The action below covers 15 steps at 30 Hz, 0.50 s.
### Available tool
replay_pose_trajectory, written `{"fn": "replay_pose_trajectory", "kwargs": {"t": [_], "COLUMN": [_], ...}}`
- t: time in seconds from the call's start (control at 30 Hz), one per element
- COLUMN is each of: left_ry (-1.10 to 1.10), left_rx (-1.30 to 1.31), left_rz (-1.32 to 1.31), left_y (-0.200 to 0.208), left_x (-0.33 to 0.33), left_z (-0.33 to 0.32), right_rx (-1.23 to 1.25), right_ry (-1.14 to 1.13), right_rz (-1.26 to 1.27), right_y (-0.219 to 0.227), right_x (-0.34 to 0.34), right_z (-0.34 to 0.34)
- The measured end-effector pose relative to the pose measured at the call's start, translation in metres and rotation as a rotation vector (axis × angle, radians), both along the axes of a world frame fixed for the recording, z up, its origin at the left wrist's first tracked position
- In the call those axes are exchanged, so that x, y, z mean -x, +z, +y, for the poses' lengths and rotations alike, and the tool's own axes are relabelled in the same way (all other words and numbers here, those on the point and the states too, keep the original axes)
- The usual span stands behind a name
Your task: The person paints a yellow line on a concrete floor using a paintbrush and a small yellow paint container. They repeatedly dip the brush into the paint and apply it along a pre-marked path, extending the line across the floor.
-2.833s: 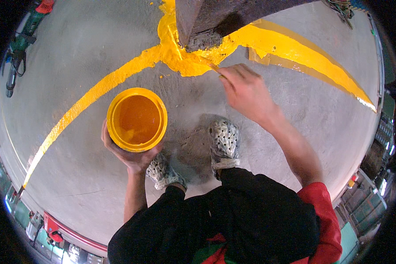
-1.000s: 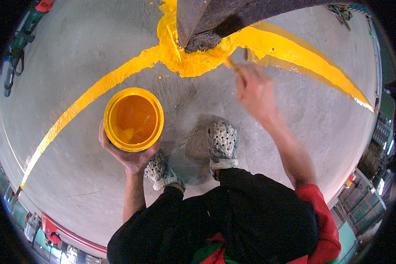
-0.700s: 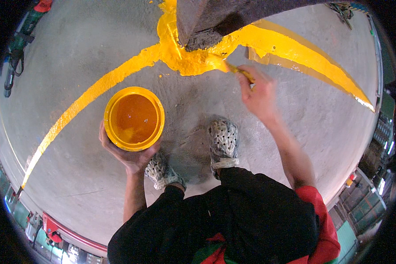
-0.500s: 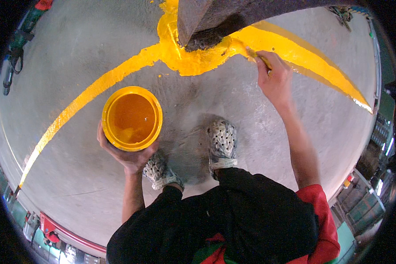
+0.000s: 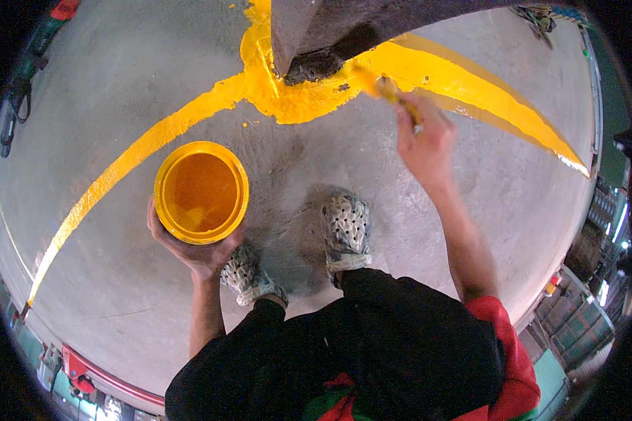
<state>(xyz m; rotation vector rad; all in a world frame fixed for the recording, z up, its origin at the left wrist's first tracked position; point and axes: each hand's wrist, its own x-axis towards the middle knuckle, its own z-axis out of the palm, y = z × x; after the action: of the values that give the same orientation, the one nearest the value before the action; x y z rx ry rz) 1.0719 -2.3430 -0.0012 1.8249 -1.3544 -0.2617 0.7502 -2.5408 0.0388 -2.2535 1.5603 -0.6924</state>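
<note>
My left hand (image 5: 198,254) is closed round the lower side of a yellow paint can (image 5: 163,210), held above the floor with its open top facing me. Orange-yellow paint (image 5: 205,188) lies inside it. My right hand (image 5: 428,144) grips a paintbrush (image 5: 392,92) by its handle; the bristles are coated yellow and smeared by motion. They hover at or over the yellow line (image 5: 449,70), and I cannot tell if they touch it. Wet-looking yellow paint (image 5: 298,105) spreads round the foot of a dark metal piece (image 5: 316,42) at the top.
Grey concrete floor (image 5: 274,161) surrounds my patterned clogs (image 5: 347,224). A thin yellow stripe (image 5: 130,154) curves down to the left. At the upper left lies a dark green tool (image 5: 29,67) with a red end. A red beam (image 5: 112,382) runs along the lower left.
My right hand has moved slightly left, and the brush now reaches up-left toward the metal piece's foot. The view has shifted a little; the can stays in my left hand.
</note>
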Motion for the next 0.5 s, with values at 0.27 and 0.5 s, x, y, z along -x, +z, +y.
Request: {"fn": "replay_pose_trajectory", "kwargs": {"t": [0.27, 0.5], "left_ry": [-0.043, -0.021], "left_rx": [0.1, 0.086], "left_rz": [0.185, 0.18], "left_y": [-0.004, -0.007], "left_x": [0.001, 0.004], "left_z": [-0.003, -0.005], "right_rx": [0.022, 0.04], "right_ry": [-0.023, -0.045], "right_rz": [-0.016, 0.008], "right_y": [-0.011, -0.008], "right_x": [0.005, 0.0], "right_z": [-0.007, -0.014]}}
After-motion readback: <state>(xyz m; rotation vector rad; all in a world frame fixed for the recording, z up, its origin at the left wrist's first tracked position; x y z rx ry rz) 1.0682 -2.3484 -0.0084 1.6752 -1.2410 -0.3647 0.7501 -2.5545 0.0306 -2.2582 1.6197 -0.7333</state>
